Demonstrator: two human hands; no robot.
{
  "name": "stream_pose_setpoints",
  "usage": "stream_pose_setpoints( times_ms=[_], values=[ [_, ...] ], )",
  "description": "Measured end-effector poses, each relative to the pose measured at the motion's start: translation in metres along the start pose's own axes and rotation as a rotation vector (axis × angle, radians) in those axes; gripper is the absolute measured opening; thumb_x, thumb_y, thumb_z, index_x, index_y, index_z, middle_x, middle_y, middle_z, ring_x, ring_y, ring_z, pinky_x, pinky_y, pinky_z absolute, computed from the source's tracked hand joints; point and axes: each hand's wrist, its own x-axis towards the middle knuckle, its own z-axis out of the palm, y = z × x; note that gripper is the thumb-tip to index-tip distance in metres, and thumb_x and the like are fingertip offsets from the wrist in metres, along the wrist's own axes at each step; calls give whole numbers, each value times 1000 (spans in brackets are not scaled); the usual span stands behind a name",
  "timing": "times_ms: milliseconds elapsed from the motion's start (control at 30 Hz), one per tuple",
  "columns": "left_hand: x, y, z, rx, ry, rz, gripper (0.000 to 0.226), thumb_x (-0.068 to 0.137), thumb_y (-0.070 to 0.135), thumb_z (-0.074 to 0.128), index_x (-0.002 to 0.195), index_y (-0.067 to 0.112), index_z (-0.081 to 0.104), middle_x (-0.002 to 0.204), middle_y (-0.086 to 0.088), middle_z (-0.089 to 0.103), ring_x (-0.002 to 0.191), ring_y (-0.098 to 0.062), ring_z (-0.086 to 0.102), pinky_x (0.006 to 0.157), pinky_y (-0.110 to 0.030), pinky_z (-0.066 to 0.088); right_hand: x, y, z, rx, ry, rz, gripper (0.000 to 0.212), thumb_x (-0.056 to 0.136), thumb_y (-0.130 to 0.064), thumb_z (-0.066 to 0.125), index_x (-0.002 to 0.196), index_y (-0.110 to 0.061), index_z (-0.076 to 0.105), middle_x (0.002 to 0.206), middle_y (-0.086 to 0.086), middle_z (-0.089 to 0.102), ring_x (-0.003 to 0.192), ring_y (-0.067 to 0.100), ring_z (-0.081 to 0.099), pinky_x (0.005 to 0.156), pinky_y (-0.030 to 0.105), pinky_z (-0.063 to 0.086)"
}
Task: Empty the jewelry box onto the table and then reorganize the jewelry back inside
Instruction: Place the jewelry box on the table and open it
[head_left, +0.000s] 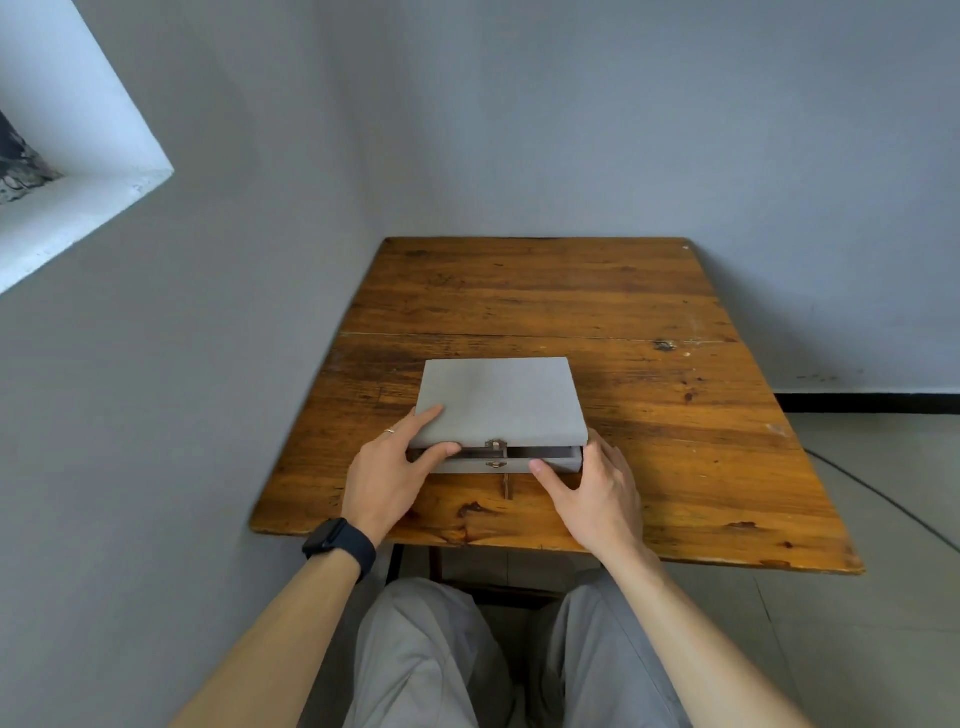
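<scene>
A flat grey jewelry box lies on the wooden table, near its front edge. The lid is lifted a little, leaving a dark gap along the front where a small metal clasp hangs. My left hand grips the lid's front left corner, fingers on top and thumb in the gap. My right hand holds the box's front right corner, thumb against the base's front face. What is inside the box is hidden.
The table stands in a corner, with a grey wall along its left side and another behind it. A white window ledge juts out at the upper left. Tiled floor and a thin cable lie to the right. My knees sit under the front edge.
</scene>
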Motion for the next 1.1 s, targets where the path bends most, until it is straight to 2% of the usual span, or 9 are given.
stream_pose_setpoints(
  times_ms=[167, 367, 500, 633, 733, 900, 1000, 1033, 1100],
  values=[
    [30, 25, -27, -82, 151, -3, 62, 77, 76, 59, 128, 40, 59, 120, 8, 70, 105, -8, 64, 85, -33, 57, -1, 0, -2, -15, 12, -40, 81, 87, -69, 55, 149, -21, 37, 149, 0, 48, 140, 21, 41, 113, 47, 39],
    [81, 42, -38, -126, 230, -85, 71, 80, 77, 57, 128, 25, 60, 106, 7, 69, 98, -13, 64, 79, -31, 55, 2, 3, 1, -1, -13, -28, 81, 89, -76, 35, 151, -24, 35, 153, -4, 44, 142, 17, 37, 117, 42, 33],
    [108, 39, -36, -152, 226, -78, 64, 85, 71, 53, 126, 23, 63, 99, 7, 69, 92, -14, 65, 72, -31, 54, 6, 7, 3, 23, -3, -16, 82, 87, -78, 35, 148, -24, 38, 149, -4, 48, 139, 15, 41, 114, 44, 38],
    [127, 39, -30, -194, 233, -96, 53, 94, 56, 55, 134, 22, 61, 106, 0, 69, 98, -17, 63, 73, -28, 48, 12, 10, 5, -33, -8, -43, 84, 86, -80, 33, 148, -24, 38, 146, -6, 51, 136, 13, 45, 116, 37, 34],
    [142, 40, -23, -235, 221, -132, 52, 98, 52, 52, 140, 21, 56, 115, -4, 67, 106, -22, 63, 85, -37, 54, 18, 11, 2, -125, -13, -78, 84, 87, -81, 30, 149, -25, 37, 146, -8, 51, 135, 13, 44, 111, 33, 32],
    [164, 41, -13, -293, 137, -148, 46, 104, 39, 47, 148, 28, 45, 127, 2, 61, 117, -15, 54, 96, -30, 43, 34, 13, -2, -183, -50, -118, 83, 87, -83, 27, 150, -29, 31, 145, -10, 51, 134, 14, 42, 107, 35, 35],
    [175, 38, -5, -363, 102, -165, 47, 104, 41, 46, 150, 30, 42, 141, -2, 57, 127, -21, 53, 107, -43, 46, 39, 15, -2, -188, -68, -137, 85, 87, -83, 26, 152, -29, 27, 148, -10, 47, 137, 14, 38, 109, 36, 33],
    [179, 38, -2, -370, 114, -166, 46, 104, 41, 46, 149, 30, 43, 141, -3, 57, 126, -21, 54, 107, -44, 46, 41, 15, -1, -189, -69, -134, 85, 87, -83, 26, 153, -28, 27, 149, -9, 46, 138, 14, 37, 109, 37, 33],
    [183, 41, 2, -364, 151, -153, 44, 104, 38, 48, 147, 28, 47, 139, -3, 59, 120, -16, 55, 103, -37, 46, 42, 14, 1, -187, -74, -114, 86, 88, -83, 26, 153, -27, 27, 149, -8, 46, 139, 16, 37, 110, 39, 33]
  ],
)
